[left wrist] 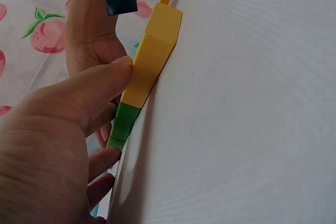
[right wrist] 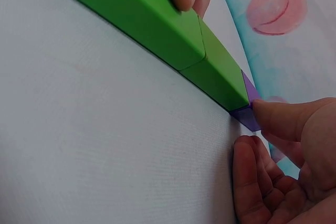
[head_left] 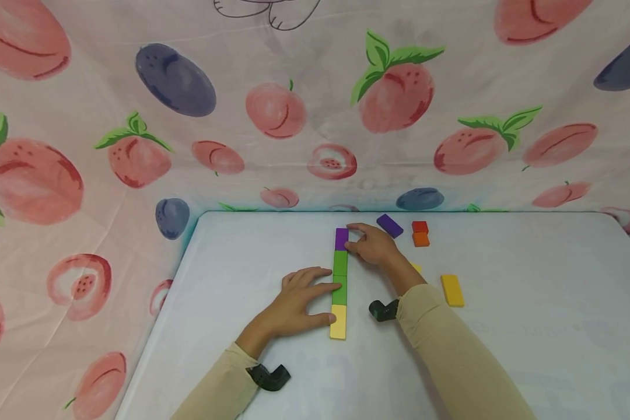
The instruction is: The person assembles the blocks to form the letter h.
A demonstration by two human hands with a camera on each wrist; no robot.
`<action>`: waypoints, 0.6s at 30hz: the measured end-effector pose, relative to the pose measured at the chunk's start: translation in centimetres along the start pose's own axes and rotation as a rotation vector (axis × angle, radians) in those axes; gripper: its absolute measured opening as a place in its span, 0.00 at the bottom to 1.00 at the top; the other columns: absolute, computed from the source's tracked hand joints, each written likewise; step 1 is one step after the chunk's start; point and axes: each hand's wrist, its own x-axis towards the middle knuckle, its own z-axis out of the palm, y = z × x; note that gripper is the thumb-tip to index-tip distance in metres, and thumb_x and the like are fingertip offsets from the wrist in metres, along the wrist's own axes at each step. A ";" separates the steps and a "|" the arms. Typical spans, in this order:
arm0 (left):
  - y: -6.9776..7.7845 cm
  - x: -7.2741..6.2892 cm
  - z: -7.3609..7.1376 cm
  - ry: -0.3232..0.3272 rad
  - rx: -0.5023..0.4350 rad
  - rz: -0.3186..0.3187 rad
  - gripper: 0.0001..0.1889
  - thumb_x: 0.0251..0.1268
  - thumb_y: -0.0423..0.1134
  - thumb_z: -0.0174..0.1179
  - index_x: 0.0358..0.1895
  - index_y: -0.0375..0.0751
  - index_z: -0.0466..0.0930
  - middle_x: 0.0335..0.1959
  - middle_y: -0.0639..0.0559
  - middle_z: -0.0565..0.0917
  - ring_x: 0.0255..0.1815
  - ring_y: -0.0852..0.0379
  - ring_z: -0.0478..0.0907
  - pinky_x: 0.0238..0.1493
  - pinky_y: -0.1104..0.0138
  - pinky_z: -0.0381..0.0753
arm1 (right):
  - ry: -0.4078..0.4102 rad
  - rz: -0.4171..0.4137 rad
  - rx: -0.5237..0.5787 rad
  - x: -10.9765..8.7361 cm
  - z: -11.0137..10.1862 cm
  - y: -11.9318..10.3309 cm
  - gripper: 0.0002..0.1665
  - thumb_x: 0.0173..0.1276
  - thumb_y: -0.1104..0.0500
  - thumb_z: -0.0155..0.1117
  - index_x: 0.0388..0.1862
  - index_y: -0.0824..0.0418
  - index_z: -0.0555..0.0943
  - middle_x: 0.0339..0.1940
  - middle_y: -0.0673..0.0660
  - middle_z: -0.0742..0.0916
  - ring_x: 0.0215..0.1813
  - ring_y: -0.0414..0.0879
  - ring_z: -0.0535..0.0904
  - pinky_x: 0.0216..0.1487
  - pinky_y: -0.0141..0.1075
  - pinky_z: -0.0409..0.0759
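Observation:
A straight row of blocks lies on the white table: a purple block (head_left: 342, 239) at the far end, two green blocks (head_left: 340, 263) in the middle and a yellow block (head_left: 338, 326) nearest. My left hand (head_left: 299, 300) lies along the row's left side, fingers extended. Its thumb touches the yellow block and its index fingertip rests on the nearer green one. At the far end my right hand (head_left: 375, 245) holds the purple block by thumb and index finger. In the right wrist view its thumb presses the purple block (right wrist: 245, 117), other fingers curled below.
Right of the row lie a loose purple block (head_left: 389, 226), a red block (head_left: 420, 226) touching an orange block (head_left: 421, 240), and a yellow block (head_left: 453, 290). Another yellow piece (head_left: 416, 268) is partly hidden by the right forearm. A fruit-patterned cloth (head_left: 304, 70) hangs behind the table.

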 end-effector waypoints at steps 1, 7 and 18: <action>0.0 0.0 0.0 0.001 0.001 0.000 0.32 0.65 0.64 0.62 0.72 0.67 0.72 0.78 0.57 0.65 0.81 0.54 0.55 0.75 0.44 0.52 | 0.002 -0.008 -0.002 0.0 0.0 0.0 0.32 0.73 0.48 0.64 0.74 0.49 0.73 0.30 0.54 0.80 0.37 0.48 0.76 0.43 0.39 0.75; 0.1 -0.1 -0.1 0.008 0.000 0.002 0.32 0.65 0.64 0.63 0.72 0.67 0.73 0.77 0.57 0.65 0.80 0.54 0.56 0.75 0.43 0.52 | 0.008 -0.021 -0.007 -0.2 0.0 0.0 0.31 0.72 0.48 0.64 0.73 0.50 0.75 0.29 0.54 0.80 0.36 0.48 0.75 0.40 0.37 0.72; 0.1 -0.1 0.0 0.008 -0.003 0.007 0.32 0.65 0.65 0.62 0.72 0.67 0.72 0.77 0.57 0.65 0.80 0.53 0.56 0.75 0.43 0.52 | -0.003 -0.010 0.003 -0.1 -0.1 0.1 0.32 0.73 0.48 0.64 0.74 0.50 0.74 0.31 0.55 0.81 0.37 0.49 0.75 0.41 0.37 0.73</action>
